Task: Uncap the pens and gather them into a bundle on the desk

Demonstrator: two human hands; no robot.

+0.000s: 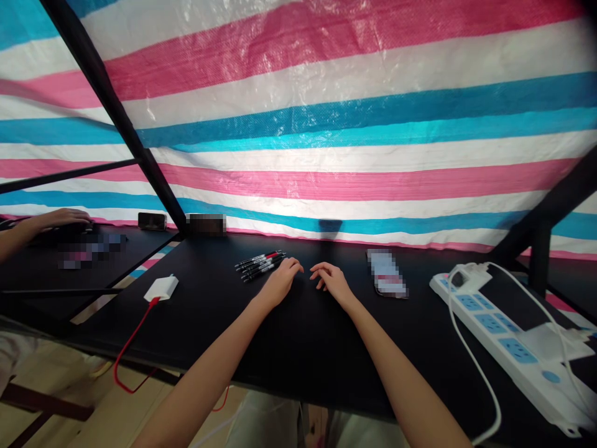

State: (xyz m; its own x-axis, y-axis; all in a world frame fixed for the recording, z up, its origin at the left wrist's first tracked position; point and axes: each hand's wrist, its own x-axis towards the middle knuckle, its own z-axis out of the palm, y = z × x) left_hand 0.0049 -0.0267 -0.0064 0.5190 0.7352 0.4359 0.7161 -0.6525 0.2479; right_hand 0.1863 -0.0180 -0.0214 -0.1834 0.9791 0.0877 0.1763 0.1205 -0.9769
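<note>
Both of my hands rest on a black table point(298, 336) near its far side. My left hand point(281, 280) lies palm down with loosely curled fingers, its fingertips just right of a bunch of black and red pens point(260, 262). It holds nothing. My right hand point(330, 280) lies a short way to the right, fingers relaxed and apart, also holding nothing. A phone point(387, 274) lies flat to the right of that hand.
A white power strip point(508, 336) with white cables lies at the right. A white charger point(161, 287) with a red cable sits at the left edge. Another person's hand point(58, 219) rests on the neighbouring table. A striped tarpaulin point(326, 124) hangs behind, with black frame bars point(116, 112).
</note>
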